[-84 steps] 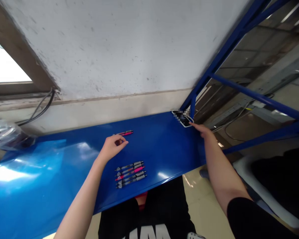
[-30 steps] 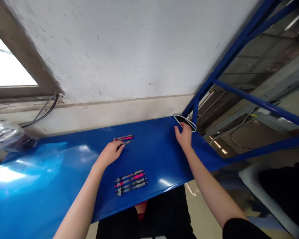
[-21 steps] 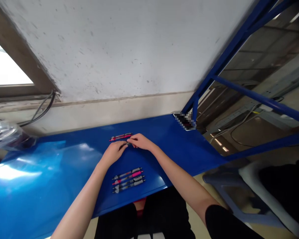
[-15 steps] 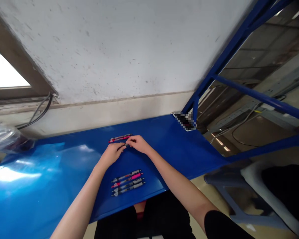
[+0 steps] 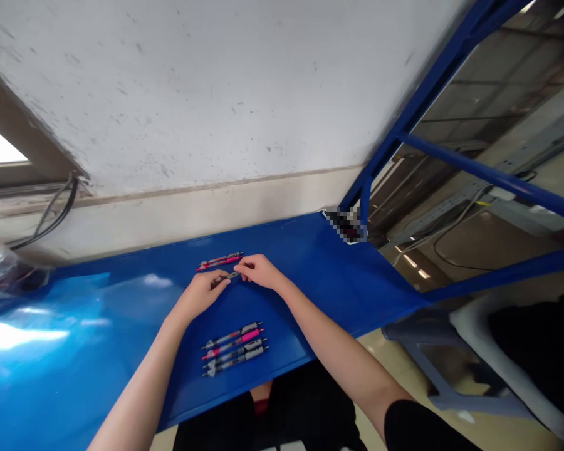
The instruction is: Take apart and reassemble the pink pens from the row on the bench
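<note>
Between my two hands is a grey pen (image 5: 234,275), mostly covered by the fingers, with only a short grey piece showing. My left hand (image 5: 204,291) grips its left part with thumb and fingers. At its right end, the fingertips of my right hand (image 5: 256,270) pinch it. Just behind the hands, pens with pink and dark barrels (image 5: 220,260) lie side by side on the blue table (image 5: 291,257). Closer to my body lies a row of several pens, among them a pink pen (image 5: 251,336) and a grey pen (image 5: 256,352).
A clear plastic bag (image 5: 4,269) sits at the table's left end. Blue metal framing (image 5: 380,156) rises at the right, near a blurred-out item (image 5: 345,224) in the corner. The wall (image 5: 225,207) borders the back edge. A grey stool (image 5: 446,369) stands at the right.
The hands have drawn slightly apart, with more of the grey pen showing between them. The view has shifted a little; the pens on the table lie as before.
</note>
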Demonstrator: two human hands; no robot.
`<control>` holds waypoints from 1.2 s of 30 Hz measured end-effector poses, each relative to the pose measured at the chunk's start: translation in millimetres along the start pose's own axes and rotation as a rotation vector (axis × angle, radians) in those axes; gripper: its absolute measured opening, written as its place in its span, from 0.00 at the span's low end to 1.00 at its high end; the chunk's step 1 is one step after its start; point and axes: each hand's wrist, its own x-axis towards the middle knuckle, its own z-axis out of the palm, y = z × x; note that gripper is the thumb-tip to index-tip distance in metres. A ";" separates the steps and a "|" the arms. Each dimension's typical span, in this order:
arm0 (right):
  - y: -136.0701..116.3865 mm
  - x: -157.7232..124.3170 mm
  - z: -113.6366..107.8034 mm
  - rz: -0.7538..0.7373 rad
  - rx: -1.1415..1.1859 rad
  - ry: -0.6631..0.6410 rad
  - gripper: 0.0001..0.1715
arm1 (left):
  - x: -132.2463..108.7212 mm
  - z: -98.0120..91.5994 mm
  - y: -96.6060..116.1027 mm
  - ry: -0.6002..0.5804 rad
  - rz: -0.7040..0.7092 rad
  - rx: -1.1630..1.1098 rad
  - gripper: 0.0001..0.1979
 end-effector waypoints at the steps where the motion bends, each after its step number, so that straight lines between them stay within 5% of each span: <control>1: -0.3 0.0 -0.9 -0.020 0.006 0.004 0.14 | 0.3 0.5 0.1 0.000 -0.005 0.000 0.16; 6: -5.0 2.0 1.3 -0.107 0.163 -0.027 0.10 | 1.0 -0.2 -2.3 0.009 -0.039 -0.042 0.17; 13: -2.0 1.0 0.9 0.028 0.089 -0.069 0.14 | 0.9 -0.3 2.8 -0.015 -0.006 -0.052 0.17; 21: -6.9 3.2 4.0 -0.122 0.244 -0.027 0.05 | 1.2 -1.5 0.2 -0.007 -0.056 -0.145 0.18; 26: -13.0 0.8 7.5 -0.099 0.426 -0.049 0.17 | 0.6 -1.6 3.3 -0.009 -0.028 -0.200 0.18; 32: -6.9 1.2 6.8 -0.001 0.094 0.022 0.17 | 1.1 2.9 1.3 0.019 -0.021 -0.163 0.17; 36: -6.6 2.0 7.0 -0.051 0.183 0.027 0.15 | 2.2 2.3 1.3 0.009 -0.048 -0.218 0.18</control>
